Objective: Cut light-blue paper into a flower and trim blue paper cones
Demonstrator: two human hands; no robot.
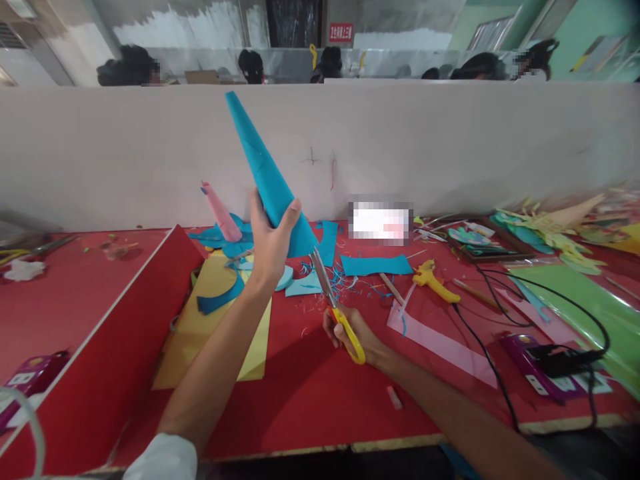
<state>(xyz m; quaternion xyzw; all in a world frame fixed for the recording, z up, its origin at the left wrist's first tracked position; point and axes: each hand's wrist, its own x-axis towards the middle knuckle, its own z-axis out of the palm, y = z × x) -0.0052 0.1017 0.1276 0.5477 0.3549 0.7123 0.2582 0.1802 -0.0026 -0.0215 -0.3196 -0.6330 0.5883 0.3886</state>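
A long blue paper cone (265, 167) is tilted up to the left, its narrow end high and its wide end low. My left hand (273, 233) is wrapped round its lower part. In my right hand (353, 331) is a pair of scissors (327, 287) with yellow handles. The blades point up and left, and their tips meet the wide edge of the cone. Beneath them lie thin blue paper shreds (343, 283) and a light blue paper piece (305, 285). A pink paper cone (220, 210) stands behind my left hand on blue paper.
A yellow glue gun (435, 281) lies on the right, its black cable running to a purple power strip (543, 367). Yellow sheets (215, 333) lie at left beside a red divider (110, 353). A white partition (150, 153) stands behind; people's heads show beyond it.
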